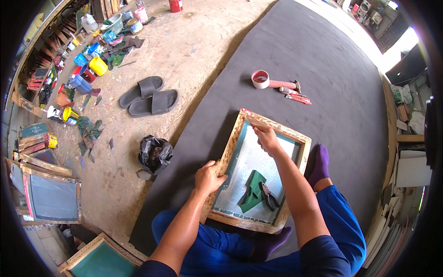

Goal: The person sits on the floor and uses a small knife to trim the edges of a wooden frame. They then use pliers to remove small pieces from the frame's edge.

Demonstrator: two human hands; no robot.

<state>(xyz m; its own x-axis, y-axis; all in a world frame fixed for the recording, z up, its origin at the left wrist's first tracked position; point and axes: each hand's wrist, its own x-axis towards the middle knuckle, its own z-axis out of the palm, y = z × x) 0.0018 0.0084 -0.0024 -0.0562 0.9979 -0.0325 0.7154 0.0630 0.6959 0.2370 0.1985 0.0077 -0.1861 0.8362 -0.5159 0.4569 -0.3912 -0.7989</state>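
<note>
A wooden screen-printing frame (287,130) with pale mesh lies tilted across my lap area. My left hand (208,178) is closed around its left side rail, thumb on the inner side. My right hand (266,138) is closed at the inside of the far rail, near the far left corner. Whatever its fingers pinch there is hidden. On the near part of the mesh rest a folded green cloth (252,193) and dark-handled pliers (269,196), side by side, touched by neither hand.
Beyond the frame on the dark mat (314,51) lie a tape roll (260,80), a hammer (282,84) and red cutters (297,98). Left of the mat are black sandals (154,101), a black plastic bag (155,154), paint containers (98,66) and other frames (55,196).
</note>
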